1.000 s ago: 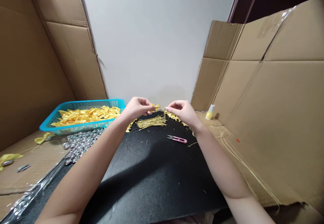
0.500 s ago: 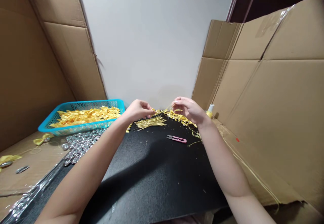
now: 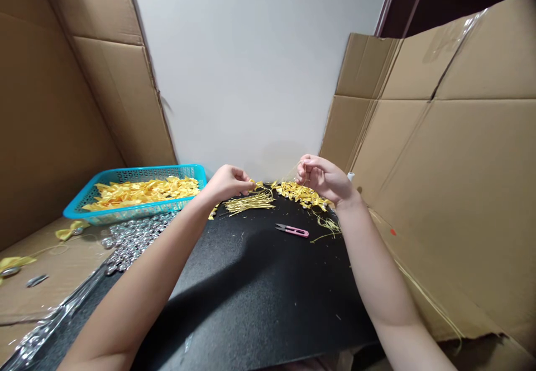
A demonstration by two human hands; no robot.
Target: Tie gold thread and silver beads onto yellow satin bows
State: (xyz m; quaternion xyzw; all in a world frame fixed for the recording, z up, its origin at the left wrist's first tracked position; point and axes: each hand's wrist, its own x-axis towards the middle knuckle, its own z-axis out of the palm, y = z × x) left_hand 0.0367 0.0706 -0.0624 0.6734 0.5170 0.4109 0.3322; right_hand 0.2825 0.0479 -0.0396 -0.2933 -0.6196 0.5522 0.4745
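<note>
My left hand (image 3: 231,182) pinches a small yellow ribbon bow (image 3: 252,182) above the back of the black table. To its right, my right hand (image 3: 321,178) is raised with its fingers closed on a thin yellow thread (image 3: 288,173), which runs toward the left hand. Beneath the left hand lies a bundle of gold twist ties (image 3: 249,202). A heap of yellow bows (image 3: 302,193) with silvery pieces rests below the right hand. Pink-handled thread snips (image 3: 292,229) lie in front of the bundle, pointing left.
A blue basket (image 3: 134,213) of yellow ribbon bows stands at the left. Silver buttons or beads (image 3: 136,241) are piled before it. Thread scraps (image 3: 329,226) lie near my right wrist. Cardboard walls (image 3: 452,192) flank the black table (image 3: 268,298), with a pale wall behind.
My right hand has moved right and slightly up, drawing the thread farther from the left hand. The left hand stays almost where it was, still pinching the bow.
</note>
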